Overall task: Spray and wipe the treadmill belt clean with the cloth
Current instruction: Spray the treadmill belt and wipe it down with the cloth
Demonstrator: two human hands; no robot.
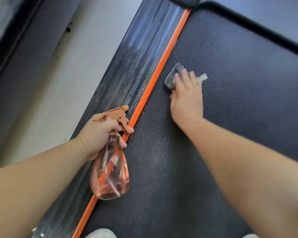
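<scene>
Both hands are busy: the left hand point(100, 136) is clenched around the neck of a spray bottle point(110, 170), index finger hooked over the trigger, and the right hand point(186, 98) lies flat, fingers spread, pressing a cloth point(173, 76) onto the belt point(239, 79).

Largest in view is the belt itself, a dark, finely dotted surface that fills the middle and right of the frame and runs diagonally away. An orange strip point(163, 64) borders its left edge, and beyond that lies a ribbed grey side rail point(139, 54), dusty and streaked. Left of the treadmill is a pale floor point(62, 66) with a few dark specks, then a dark band along the far left. A black raised rim point(258, 26) curves along the belt's upper right.

The bottle is clear pink plastic with a peach trigger head; it hangs tilted over the strip and the belt's edge, its base toward the camera, with a dip tube visible inside. The cloth is small, grey and mottled, bunched under the fingers near the strip, with a pale tag or corner sticking out on the right.

Most of the cloth is hidden by the right hand, which is motion-blurred. Whether the bottle holds liquid is hard to tell. Two pale shoe tips point(100, 233) are cut off at the bottom edge.
</scene>
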